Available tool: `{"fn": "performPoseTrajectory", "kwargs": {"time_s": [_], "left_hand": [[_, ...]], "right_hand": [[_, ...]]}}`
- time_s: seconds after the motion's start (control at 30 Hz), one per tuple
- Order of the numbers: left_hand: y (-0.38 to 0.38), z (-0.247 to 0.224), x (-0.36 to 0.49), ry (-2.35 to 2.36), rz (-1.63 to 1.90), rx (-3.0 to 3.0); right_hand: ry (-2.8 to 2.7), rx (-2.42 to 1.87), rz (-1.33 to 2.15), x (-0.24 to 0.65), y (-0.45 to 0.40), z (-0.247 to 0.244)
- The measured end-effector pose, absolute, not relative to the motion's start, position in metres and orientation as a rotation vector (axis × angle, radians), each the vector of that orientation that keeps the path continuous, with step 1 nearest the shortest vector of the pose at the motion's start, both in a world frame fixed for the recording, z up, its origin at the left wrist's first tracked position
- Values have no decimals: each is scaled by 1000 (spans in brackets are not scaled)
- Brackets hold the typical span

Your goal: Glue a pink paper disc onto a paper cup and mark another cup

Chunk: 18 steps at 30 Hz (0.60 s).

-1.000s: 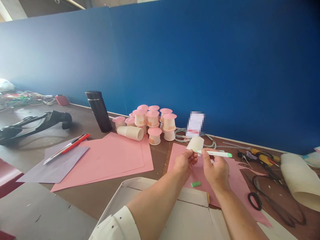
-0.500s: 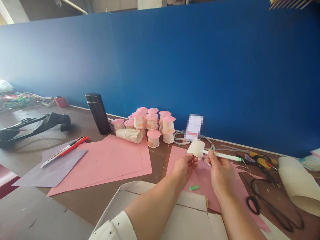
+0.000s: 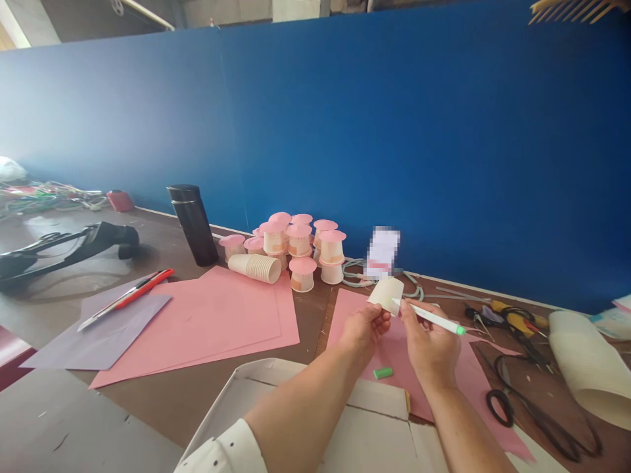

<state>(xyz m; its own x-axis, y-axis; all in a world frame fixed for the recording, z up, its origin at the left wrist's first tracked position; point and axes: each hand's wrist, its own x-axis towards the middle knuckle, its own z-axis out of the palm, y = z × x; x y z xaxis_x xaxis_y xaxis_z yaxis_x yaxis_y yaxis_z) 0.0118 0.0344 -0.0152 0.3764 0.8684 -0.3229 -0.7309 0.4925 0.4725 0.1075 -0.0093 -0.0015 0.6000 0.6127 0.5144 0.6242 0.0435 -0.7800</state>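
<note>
My left hand [image 3: 365,328] pinches the lower edge of a small cream paper cup [image 3: 387,293]. In my right hand [image 3: 434,345] is a white marker [image 3: 434,317] with a green end, its tip at the cup's right side. Below the hands, a green cap [image 3: 383,373] lies on a pink sheet [image 3: 345,309]. Left of the hands stand several cups topped with pink discs [image 3: 302,265], some stacked on others. A nested row of plain cups [image 3: 254,268] lies on its side in front of them.
A black bottle [image 3: 193,226] stands left of the cups. Pink sheets [image 3: 211,322] and an orange cutter [image 3: 142,288] lie at left. A white box [image 3: 374,433] is under my forearms. Scissors [image 3: 499,407], cables and a large paper roll [image 3: 589,368] are at right.
My right hand has shifted slightly left, and the marker's green end has swung lower and to the left. The left hand and the cup have hardly moved.
</note>
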Motion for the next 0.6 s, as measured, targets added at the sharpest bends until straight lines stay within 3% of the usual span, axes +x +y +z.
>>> {"fn": "performPoseTrajectory", "kwargs": {"time_s": [0.6], "left_hand": [[36,-23,15,519,1087,360]], "right_hand": [[-1264,-1541,-142,108,-7,-7]]}}
